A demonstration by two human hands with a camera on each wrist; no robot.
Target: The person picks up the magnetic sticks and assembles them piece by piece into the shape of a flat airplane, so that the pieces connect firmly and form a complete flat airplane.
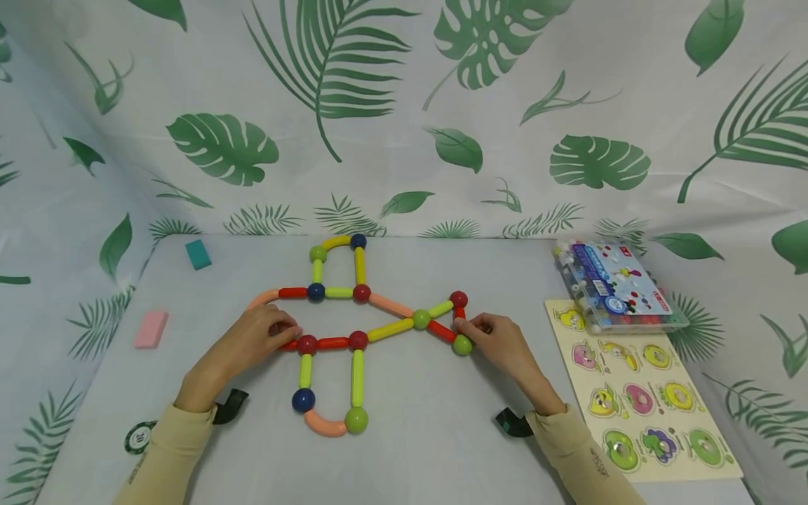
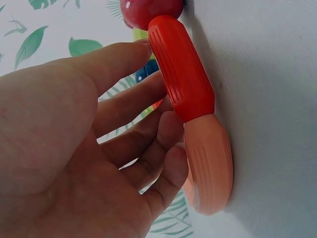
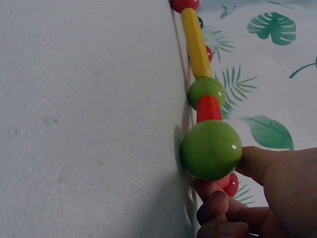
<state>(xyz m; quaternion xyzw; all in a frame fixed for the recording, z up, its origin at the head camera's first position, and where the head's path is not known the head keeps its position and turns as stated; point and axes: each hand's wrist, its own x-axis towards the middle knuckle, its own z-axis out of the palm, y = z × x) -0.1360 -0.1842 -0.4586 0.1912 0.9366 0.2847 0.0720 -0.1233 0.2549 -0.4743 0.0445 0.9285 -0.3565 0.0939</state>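
A flat figure of coloured rods and balls [image 1: 358, 315] lies on the pale table [image 1: 416, 435]. At the figure's left end my left hand [image 1: 285, 332] rests with curled fingers. In the left wrist view the left hand [image 2: 143, 89] has its thumb and fingertips against a red rod [image 2: 181, 74], which joins a curved peach rod [image 2: 210, 168]. My right hand [image 1: 466, 330] is at the figure's right tip and pinches a green ball [image 1: 463, 344]. In the right wrist view the green ball [image 3: 211, 149] sits against the thumb of my right hand [image 3: 233, 193], and a short red rod [image 3: 208, 109] rises from it.
A fruit peg puzzle board [image 1: 637, 393] lies at the right with a clear plastic box [image 1: 615, 287] on its far end. A pink block [image 1: 151, 329] and a teal block [image 1: 198, 254] lie at the left. A round green chip [image 1: 139, 436] sits near my left sleeve. Leaf-print cloth hangs behind.
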